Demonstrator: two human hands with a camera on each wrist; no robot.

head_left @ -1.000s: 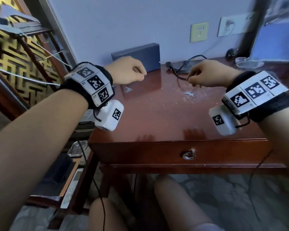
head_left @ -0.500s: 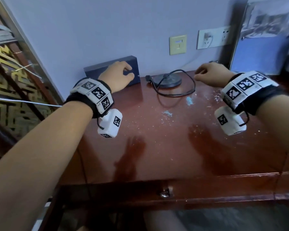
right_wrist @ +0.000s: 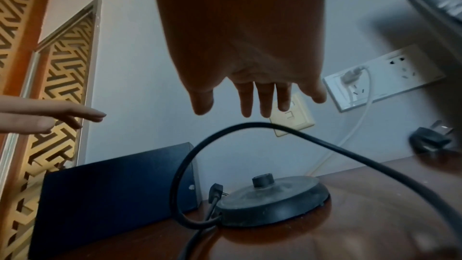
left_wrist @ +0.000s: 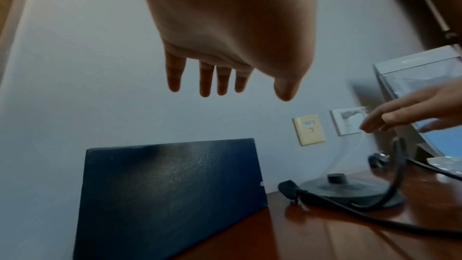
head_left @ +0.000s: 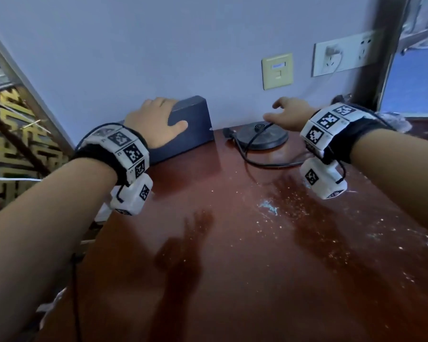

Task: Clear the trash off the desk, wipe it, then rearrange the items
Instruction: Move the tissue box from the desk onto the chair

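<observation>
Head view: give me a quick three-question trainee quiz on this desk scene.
1. True or false: crumbs dot the desk.
2. What lies under the right hand? A mug; B black kettle base; C laptop.
3. Which hand reaches the dark blue box?
Key: 1 true; 2 B; 3 the left hand.

Pale blue wall point(head_left: 158, 45) with sockets point(head_left: 344, 56), gold lattice screen point(head_left: 15, 134) at left.
</observation>
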